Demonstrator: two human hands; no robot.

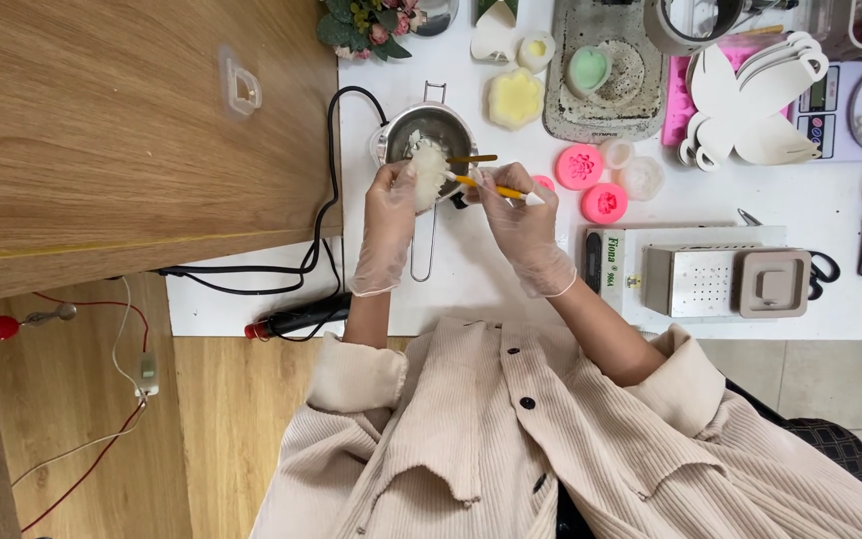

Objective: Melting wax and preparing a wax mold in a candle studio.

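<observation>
A white worktop (451, 299) fills the centre of the frame, beside a wooden table at upper left. Above a small steel melting pot (429, 132) at upper centre, the gloved left hand (391, 205) pinches a pale, flaky wax lump (429, 172) between fingertips and thumb. The gloved right hand (519, 215) grips a yellow-handled tool (486, 185), fingers pressed together, its tip at the lump. The wax appears light, brittle and crumbly, probably slick against gloves; holding it by its edges seems safest.

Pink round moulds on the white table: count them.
3. One mould lies right of the pot, another just below-right of it, and a third peeks out behind the right hand; more may be hidden.
</observation>
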